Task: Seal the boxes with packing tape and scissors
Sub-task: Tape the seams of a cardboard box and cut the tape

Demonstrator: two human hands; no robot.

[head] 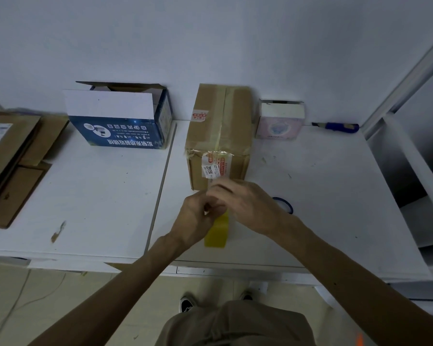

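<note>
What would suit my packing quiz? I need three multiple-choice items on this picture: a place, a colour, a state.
1. Where is the knife?
A. On the table, far right, by the wall
B. On the floor
C. On a chair

2. What colour is the tape roll?
A. Red
B. Yellow
C. Green

3. In what state is the blue box?
A. Taped shut
B. Open on top
C. Flattened

Answers:
1 A: its blue handle lies on the tabletop at the far right, next to the wall.
2 B: the roll below the hands is plainly yellow.
3 B: its flaps stand up and the inside shows.
</note>
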